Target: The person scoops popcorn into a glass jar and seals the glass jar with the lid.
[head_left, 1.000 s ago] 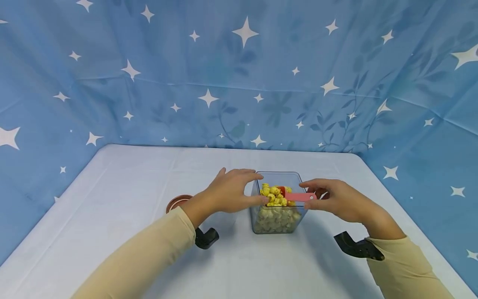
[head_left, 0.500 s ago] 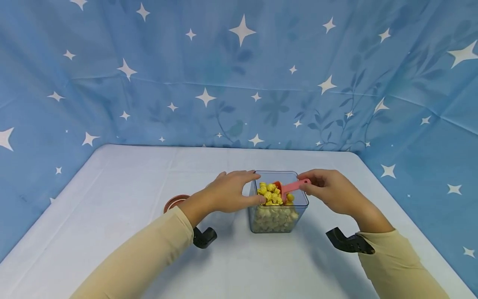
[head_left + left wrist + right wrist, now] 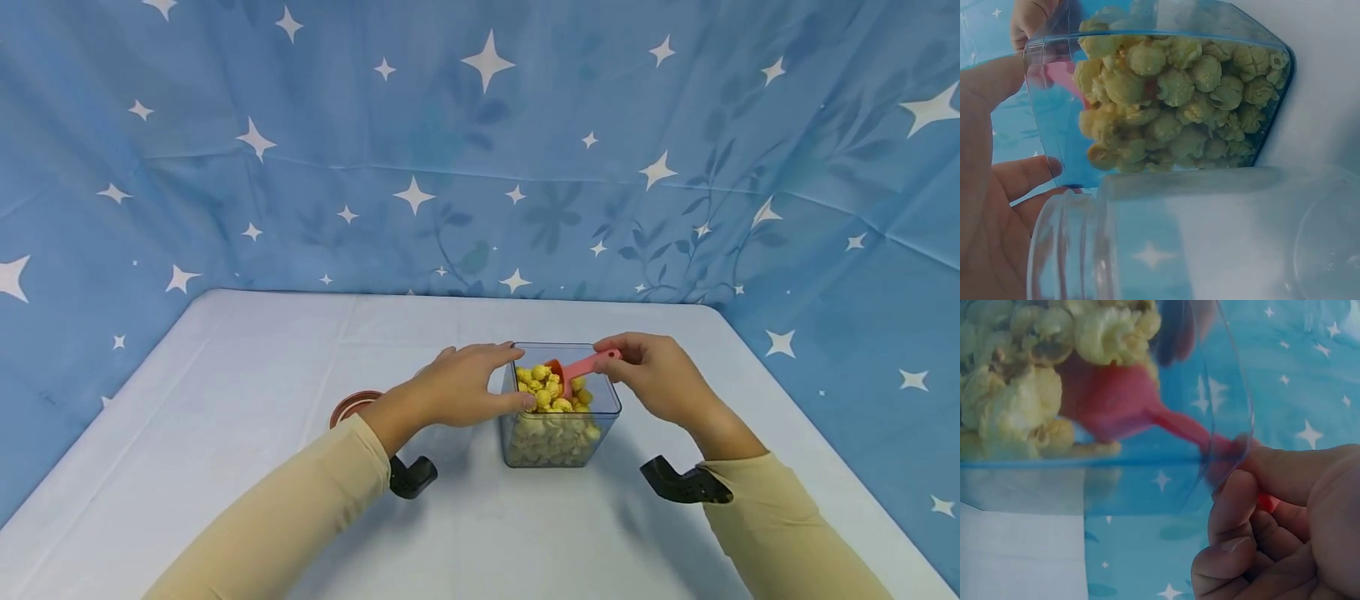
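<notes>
Head view: clear square-topped tub (image 3: 553,354) upright on white-covered table (image 3: 225,400), right of centre, filled with yellow popcorn (image 3: 542,390) to near the rim. Pink scoop (image 3: 588,365) tilted, its bowl among the top pieces, handle slanting up toward the right rim. Right hand (image 3: 660,375) pinches the handle end between thumb and fingers, at the tub's right far corner. Left hand (image 3: 468,383) spread wide at the tub's left side, thumb at the near corner, fingers toward the far one. Beige sleeves (image 3: 277,508) on both arms, a black bracket (image 3: 411,477) at each wrist. Reddish-brown ringed disc (image 3: 352,406) left of the tub, partly hidden by the left forearm. Blue curtain (image 3: 450,125) with white stars behind.

Left wrist view: popcorn packed behind the tub wall, a pink patch of scoop showing through near the rim. Left hand with thumb and fingers well apart, fingertips at the tub's rim. Clear jar (image 3: 1235,231) beside the tub, mouth facing the same way as the tub's; cannot tell whether the two touch.

Right wrist view: scoop bowl seen through the clear wall, against popcorn; handle end gripped by thumb and forefinger, other fingers curled beneath.
</notes>
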Tool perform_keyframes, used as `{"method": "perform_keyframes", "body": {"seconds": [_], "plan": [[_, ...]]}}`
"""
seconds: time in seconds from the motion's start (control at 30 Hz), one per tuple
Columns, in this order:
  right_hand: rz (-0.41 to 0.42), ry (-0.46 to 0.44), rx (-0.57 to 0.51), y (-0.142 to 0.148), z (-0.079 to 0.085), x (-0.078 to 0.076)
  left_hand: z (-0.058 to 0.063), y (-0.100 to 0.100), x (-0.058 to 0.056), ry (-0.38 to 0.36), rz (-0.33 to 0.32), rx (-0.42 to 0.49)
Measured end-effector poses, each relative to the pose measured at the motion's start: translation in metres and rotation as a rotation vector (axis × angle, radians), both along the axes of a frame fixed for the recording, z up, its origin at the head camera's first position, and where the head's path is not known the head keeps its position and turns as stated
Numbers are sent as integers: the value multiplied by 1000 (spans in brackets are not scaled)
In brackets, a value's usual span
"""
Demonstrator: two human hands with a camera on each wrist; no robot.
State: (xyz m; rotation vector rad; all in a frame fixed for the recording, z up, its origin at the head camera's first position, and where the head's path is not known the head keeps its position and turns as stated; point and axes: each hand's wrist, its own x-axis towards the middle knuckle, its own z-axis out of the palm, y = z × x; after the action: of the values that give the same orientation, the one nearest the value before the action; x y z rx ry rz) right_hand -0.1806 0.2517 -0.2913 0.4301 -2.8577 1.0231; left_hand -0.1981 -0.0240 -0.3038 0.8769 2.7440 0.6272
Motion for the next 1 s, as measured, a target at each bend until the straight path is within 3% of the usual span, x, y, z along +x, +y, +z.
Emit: {"method": "perform_keyframes", "body": {"seconds": [0.5,0.7,1.0], "plan": [[-57,-136,-214,10,-8,-5,0,0,0,-10,4,-6],[-39,-129,-218,6,-10,-4,0,1,-1,6,1,2],[-106,-153,-243,16,-12,-5,0,0,-1,-19,0,-3]]}}
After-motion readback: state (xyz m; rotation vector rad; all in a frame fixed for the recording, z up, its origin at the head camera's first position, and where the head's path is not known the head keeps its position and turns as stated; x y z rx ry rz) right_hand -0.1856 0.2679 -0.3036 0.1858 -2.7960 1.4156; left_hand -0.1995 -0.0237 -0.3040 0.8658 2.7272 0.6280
